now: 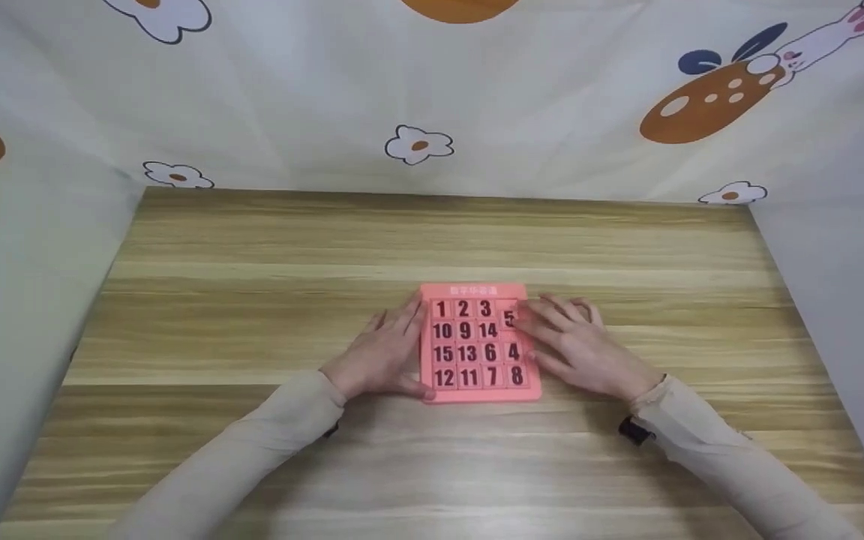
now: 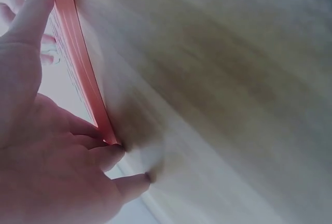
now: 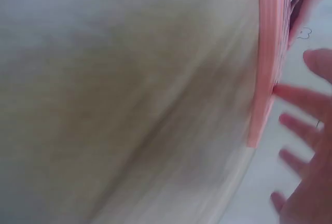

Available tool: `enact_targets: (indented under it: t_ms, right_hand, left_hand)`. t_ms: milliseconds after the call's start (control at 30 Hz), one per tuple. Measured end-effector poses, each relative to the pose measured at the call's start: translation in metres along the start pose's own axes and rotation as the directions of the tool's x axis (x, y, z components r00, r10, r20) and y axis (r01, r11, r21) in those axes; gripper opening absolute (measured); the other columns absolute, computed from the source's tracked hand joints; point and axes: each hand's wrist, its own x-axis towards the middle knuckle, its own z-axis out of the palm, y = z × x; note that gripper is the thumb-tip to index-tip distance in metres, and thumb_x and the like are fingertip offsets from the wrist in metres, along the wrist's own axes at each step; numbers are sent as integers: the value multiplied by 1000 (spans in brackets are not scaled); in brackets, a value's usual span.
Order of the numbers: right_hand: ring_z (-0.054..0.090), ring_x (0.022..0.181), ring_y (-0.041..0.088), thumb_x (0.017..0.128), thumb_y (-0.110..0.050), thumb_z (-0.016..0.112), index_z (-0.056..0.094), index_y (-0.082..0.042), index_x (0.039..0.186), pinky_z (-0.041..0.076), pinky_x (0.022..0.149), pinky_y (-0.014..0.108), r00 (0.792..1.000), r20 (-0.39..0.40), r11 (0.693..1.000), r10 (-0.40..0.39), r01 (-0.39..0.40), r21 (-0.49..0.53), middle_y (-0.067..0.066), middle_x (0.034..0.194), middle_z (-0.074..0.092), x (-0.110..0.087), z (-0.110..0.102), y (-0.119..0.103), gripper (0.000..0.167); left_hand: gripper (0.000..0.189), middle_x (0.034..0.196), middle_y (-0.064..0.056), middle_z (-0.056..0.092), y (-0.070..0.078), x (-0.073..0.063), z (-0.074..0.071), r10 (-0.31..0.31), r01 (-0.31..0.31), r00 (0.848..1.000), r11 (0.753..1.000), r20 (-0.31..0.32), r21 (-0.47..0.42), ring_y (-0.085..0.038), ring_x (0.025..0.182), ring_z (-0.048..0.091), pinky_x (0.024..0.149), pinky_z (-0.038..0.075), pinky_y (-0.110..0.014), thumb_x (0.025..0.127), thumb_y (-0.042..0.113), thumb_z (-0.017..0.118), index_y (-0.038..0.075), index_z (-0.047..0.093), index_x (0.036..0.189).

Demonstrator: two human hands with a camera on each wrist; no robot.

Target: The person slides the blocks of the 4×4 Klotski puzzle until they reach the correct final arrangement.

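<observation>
A pink sliding number puzzle [image 1: 479, 397] lies flat on the wooden table. Its "5" tile [image 1: 509, 319] sits between the top two rows of the right column, while the other tiles line up in rows. My left hand [image 1: 378, 358] rests along the puzzle's left edge, its fingers stretched out near the upper corner and thumb at the lower corner. In the left wrist view these fingers reach the far end of the pink frame [image 2: 83, 63]. From the right, my right hand [image 1: 586, 349] reaches over the edge with spread fingers, fingertips at the "5" tile.
Wood-grain table [image 1: 252, 240] surrounds the puzzle on every side. A pale cloth [image 1: 312, 97] printed with flowers, orange shapes and a rabbit hangs behind it. Plain pale panels border the left and right. A dark band [image 1: 634, 430] shows under the right cuff.
</observation>
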Motion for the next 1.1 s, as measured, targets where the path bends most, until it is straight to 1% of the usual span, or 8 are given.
enact_targets:
  t_ms: [167, 267, 400, 633, 733, 867, 967, 1100]
  right_hand:
    - [24, 139, 39, 96, -37, 56, 49, -11, 143, 21, 105, 64, 998, 29, 997, 60, -59, -41, 11, 154, 32, 7, -1, 0, 54]
    - [30, 136, 39, 92, -31, 63, 61, -12, 131, 23, 103, 64, 998, -21, 997, -52, 54, 55, 12, 149, 40, 5, -3, 2, 43]
    - [37, 130, 39, 87, -25, 68, 74, -19, 108, 24, 100, 63, 979, -79, 968, -189, 199, 152, 11, 140, 50, -3, -4, 4, 22]
    - [33, 132, 40, 91, -29, 66, 70, -21, 119, 24, 101, 63, 997, -58, 997, -59, 62, 50, 11, 145, 44, -4, -3, 2, 30]
    - [34, 131, 39, 90, -29, 66, 69, -19, 121, 24, 100, 62, 991, -63, 990, -116, 121, 74, 11, 145, 43, 0, 0, -6, 33]
    - [30, 134, 41, 93, -34, 60, 63, -21, 130, 23, 101, 66, 982, 5, 977, -190, 189, 103, 9, 150, 38, 4, 5, -18, 39]
    - [29, 135, 41, 94, -35, 60, 68, -21, 123, 22, 101, 68, 987, 4, 982, -163, 162, 93, 9, 149, 38, 4, 5, -21, 33]
    - [32, 133, 38, 90, -30, 63, 76, -16, 99, 24, 100, 68, 992, -72, 991, -100, 106, 84, 11, 142, 46, 2, 1, -19, 22]
  left_hand:
    - [131, 158, -19, -12, 4, 4, -1, -32, 30, 999, 998, 29, 53, -33, 145, 2, 115, 7, -53, 68, 63, 75, -3, 1, 152]
    - [131, 158, -18, -12, 5, 5, -1, -39, 36, 998, 996, 41, 82, -33, 145, 3, 115, 8, -52, 67, 65, 74, -2, 0, 153]
    - [131, 158, -17, -12, 6, 5, 0, -51, 46, 997, 994, 50, 103, -32, 145, 2, 115, 7, -51, 67, 66, 73, -1, 0, 153]
    - [131, 158, -18, -11, 6, 5, -2, -62, 56, 996, 993, 59, 105, -32, 145, 3, 115, 9, -51, 68, 64, 74, -3, 1, 153]
    - [131, 158, -18, -10, 6, 6, -2, -61, 54, 996, 993, 62, 107, -32, 145, 4, 115, 9, -51, 68, 65, 74, -3, 1, 153]
    - [131, 158, -18, -10, 5, 5, -2, -60, 54, 996, 993, 61, 103, -33, 145, 4, 115, 9, -51, 68, 65, 73, -3, 1, 153]
    - [130, 158, -18, -11, 5, 5, -2, -58, 52, 997, 994, 59, 99, -33, 145, 4, 115, 9, -51, 68, 65, 73, -3, 1, 152]
    - [130, 158, -18, -11, 4, 4, -2, -56, 50, 997, 995, 59, 91, -33, 145, 3, 115, 8, -52, 67, 65, 73, -3, 1, 152]
